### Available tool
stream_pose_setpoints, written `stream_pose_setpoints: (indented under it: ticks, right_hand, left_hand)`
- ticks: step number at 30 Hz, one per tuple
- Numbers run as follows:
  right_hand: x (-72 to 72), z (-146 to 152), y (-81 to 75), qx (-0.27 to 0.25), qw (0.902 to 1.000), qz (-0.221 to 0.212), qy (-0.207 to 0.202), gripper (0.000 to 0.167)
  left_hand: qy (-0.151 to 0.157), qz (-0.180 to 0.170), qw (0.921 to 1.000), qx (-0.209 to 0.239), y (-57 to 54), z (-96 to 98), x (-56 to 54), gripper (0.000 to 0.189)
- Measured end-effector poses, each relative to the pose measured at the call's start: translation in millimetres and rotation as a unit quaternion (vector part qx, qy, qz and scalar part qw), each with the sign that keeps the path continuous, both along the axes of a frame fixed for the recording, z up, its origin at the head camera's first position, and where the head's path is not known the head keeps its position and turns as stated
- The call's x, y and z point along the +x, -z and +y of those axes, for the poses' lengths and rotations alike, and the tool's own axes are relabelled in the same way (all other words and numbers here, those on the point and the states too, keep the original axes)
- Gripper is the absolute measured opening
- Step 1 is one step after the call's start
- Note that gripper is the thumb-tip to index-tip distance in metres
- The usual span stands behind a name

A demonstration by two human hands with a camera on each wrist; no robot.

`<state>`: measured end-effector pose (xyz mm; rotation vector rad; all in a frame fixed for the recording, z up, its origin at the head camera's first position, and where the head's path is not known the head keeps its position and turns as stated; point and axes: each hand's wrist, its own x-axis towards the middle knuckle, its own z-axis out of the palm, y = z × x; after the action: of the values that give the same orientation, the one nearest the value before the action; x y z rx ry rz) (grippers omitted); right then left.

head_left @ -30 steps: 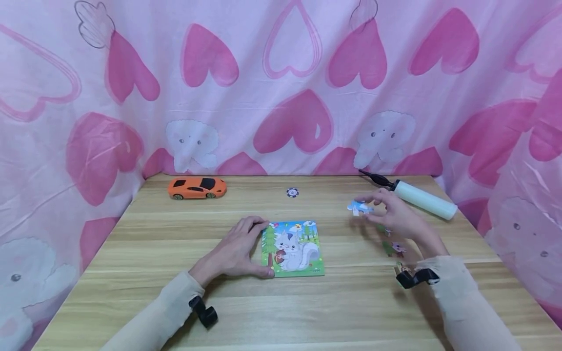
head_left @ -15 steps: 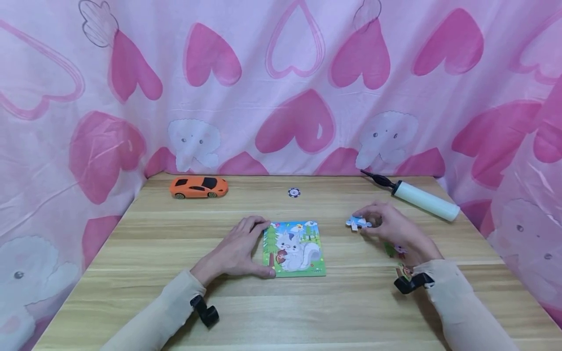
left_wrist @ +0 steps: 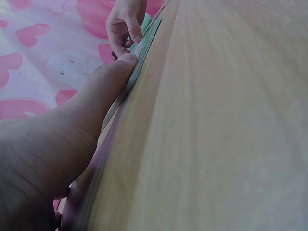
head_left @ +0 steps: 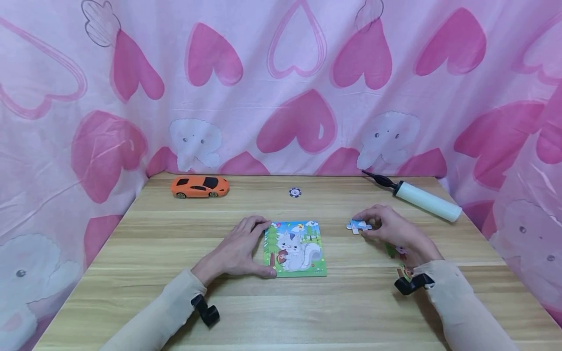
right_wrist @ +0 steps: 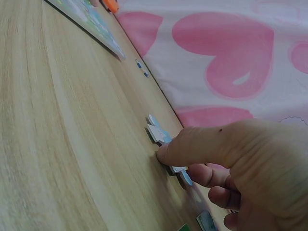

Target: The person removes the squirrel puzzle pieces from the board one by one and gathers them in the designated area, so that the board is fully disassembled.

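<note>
A square squirrel picture puzzle point(head_left: 300, 248) lies on the wooden table in the head view. My left hand point(head_left: 237, 248) rests at its left side, thumb and forefinger spread and touching near its two left corners. In the left wrist view the straight thumb point(left_wrist: 103, 86) reaches to the puzzle's edge. To the right, my right hand point(head_left: 392, 229) pinches a light blue jigsaw piece point(head_left: 357, 226) between thumb and fingers, low at the tabletop. The right wrist view shows this piece point(right_wrist: 157, 131) partly covered by the thumb; whether it touches the table, I cannot tell.
More jigsaw pieces point(head_left: 400, 250) lie under and beside my right wrist, partly hidden. Along the back stand an orange toy car point(head_left: 200, 187), a poker chip point(head_left: 295, 192) and a hand pump point(head_left: 428, 201). A pink heart-print curtain point(head_left: 294, 122) hangs behind the table.
My right hand has lowered the jigsaw piece toward the near side and then stays almost still. The left hand keeps its place on the puzzle. The head view has shifted slightly.
</note>
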<state>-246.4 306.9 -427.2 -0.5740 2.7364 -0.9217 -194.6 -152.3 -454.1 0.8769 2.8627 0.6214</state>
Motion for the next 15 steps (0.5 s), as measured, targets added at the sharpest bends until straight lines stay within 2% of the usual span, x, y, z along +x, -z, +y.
stream_pose_setpoints:
  ticks: [15]
  right_hand:
    - [0.4,-3.7,-2.2,0.000,0.9999,-0.008,-0.007,0.046]
  left_hand:
    - [0.000,0.003,1.0000,0.001,0.4,-0.1,-0.3,0.137]
